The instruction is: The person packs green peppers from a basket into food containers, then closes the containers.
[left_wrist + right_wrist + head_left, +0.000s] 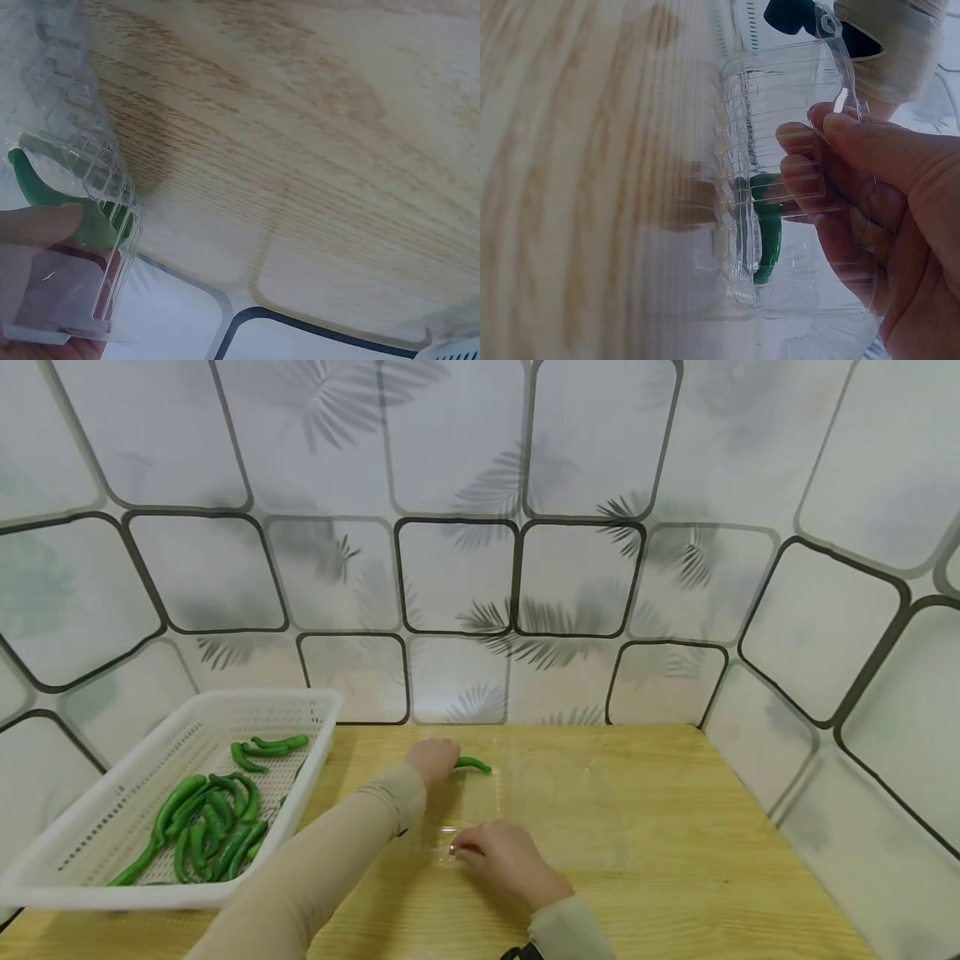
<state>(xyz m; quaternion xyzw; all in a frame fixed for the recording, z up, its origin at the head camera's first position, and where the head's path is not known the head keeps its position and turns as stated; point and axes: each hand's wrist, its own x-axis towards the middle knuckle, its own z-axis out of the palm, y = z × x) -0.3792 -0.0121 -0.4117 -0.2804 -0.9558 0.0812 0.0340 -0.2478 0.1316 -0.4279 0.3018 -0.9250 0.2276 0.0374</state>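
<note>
A clear plastic clamshell box (468, 814) lies unfolded on the wooden table, its see-through walls also plain in the right wrist view. At the far side of the box, my left hand (432, 762) pinches a curved green chili pepper (472, 764); the left wrist view shows the thumb laid over the chili (94, 225) behind the ribbed clear wall. My right hand (510, 857) grips the near rim of the box between thumb and fingers. Through the plastic, the right wrist view shows the chili (769, 244) low in the box.
On the left stands a white perforated plastic basket (324, 735) with several green chilies (213, 818) lying in it. The wooden tabletop (675, 885) stretches to the right. A patterned wall covering (457, 577) rises behind and on both sides of the table.
</note>
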